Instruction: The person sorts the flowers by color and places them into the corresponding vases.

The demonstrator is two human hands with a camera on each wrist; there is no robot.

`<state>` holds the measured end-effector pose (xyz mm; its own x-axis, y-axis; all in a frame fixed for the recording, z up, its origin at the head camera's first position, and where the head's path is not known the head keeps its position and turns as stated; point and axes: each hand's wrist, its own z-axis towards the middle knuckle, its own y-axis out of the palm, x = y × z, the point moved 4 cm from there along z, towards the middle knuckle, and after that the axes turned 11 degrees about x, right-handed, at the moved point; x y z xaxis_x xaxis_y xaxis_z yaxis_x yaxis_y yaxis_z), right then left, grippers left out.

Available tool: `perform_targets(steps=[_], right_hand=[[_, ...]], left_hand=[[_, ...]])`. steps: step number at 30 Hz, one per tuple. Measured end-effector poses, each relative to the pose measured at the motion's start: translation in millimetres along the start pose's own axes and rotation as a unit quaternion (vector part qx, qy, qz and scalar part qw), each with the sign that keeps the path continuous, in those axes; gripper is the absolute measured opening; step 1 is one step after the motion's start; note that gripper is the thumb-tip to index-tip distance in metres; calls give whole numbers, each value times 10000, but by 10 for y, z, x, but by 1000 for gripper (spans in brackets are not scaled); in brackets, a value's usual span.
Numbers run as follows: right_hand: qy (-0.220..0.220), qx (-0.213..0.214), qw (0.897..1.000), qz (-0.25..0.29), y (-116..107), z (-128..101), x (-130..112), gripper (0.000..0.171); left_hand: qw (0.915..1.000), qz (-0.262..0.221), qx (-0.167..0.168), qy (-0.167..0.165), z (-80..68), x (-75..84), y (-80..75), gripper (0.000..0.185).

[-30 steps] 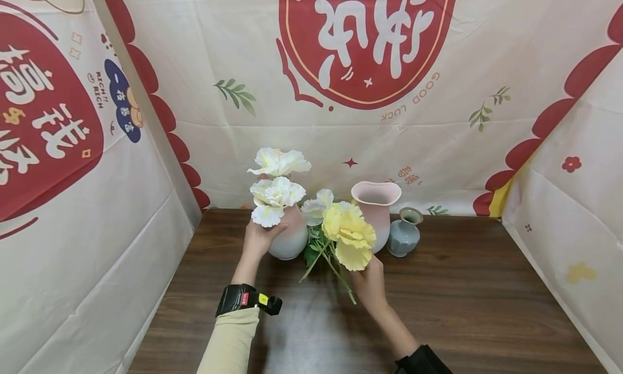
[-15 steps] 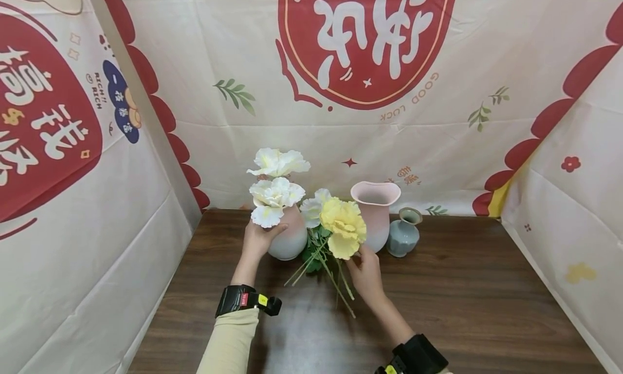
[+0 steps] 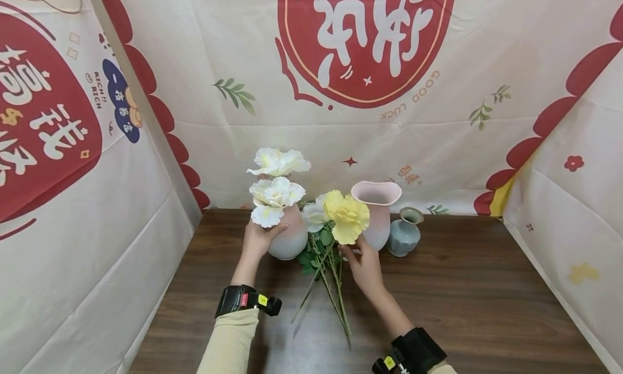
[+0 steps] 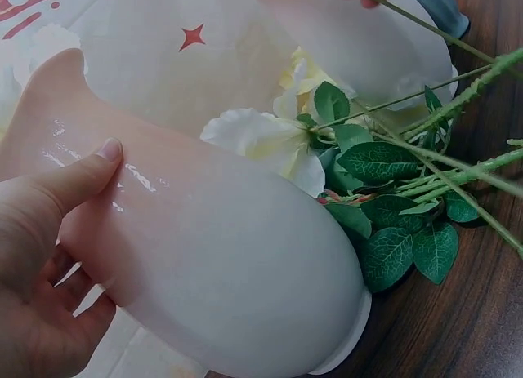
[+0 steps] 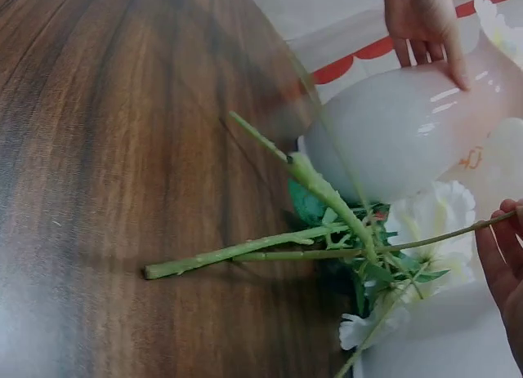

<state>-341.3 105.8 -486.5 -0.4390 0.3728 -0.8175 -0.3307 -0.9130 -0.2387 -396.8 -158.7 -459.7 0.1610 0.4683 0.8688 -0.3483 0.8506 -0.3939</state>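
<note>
My left hand [image 3: 258,240] grips the side of a pink-and-white vase [image 3: 289,236], its thumb across the front in the left wrist view. White flowers [image 3: 277,193] rise above that vase. My right hand [image 3: 366,268] pinches a thin green stem [image 5: 441,239] just below a yellow flower [image 3: 348,217]. Beside the yellow bloom, a white flower [image 3: 315,215] with green leaves [image 4: 388,247] lies between the two larger vases. Several cut stems [image 5: 221,255] cross over the table, pointing toward the front.
A second pink vase [image 3: 382,220] stands behind the right hand, and a small blue-grey vase [image 3: 403,238] is at its right. The dark wooden table [image 3: 462,304] is bordered by printed cloth at the back [image 3: 311,136] and both sides.
My right hand has shifted slightly left and away from me with the yellow flower, whose bloom now sits higher. The stems reach farther toward the front. The left hand stays on the vase.
</note>
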Motion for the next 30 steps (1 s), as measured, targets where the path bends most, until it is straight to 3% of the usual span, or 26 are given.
perform_targets(steps=[6, 14, 21, 24, 30], right_hand=[[-318, 235, 9981, -477, -88, 100, -49, 32], [-359, 370, 9983, -253, -168, 240, -213, 31], [-995, 505, 9935, -244, -249, 360, -632, 43], [-1146, 536, 9918, -169, -284, 425, -794, 37], [-1028, 591, 9929, -15, -346, 585, -952, 21]], left_hand=[[9999, 73, 34, 94, 7, 10, -13, 86], [10000, 13, -28, 14, 7, -13, 6, 86], [9999, 98, -51, -19, 7, -26, 2, 85], [9999, 89, -46, -18, 8, -30, 1, 85], [10000, 77, -45, -26, 7, -31, 2, 85]])
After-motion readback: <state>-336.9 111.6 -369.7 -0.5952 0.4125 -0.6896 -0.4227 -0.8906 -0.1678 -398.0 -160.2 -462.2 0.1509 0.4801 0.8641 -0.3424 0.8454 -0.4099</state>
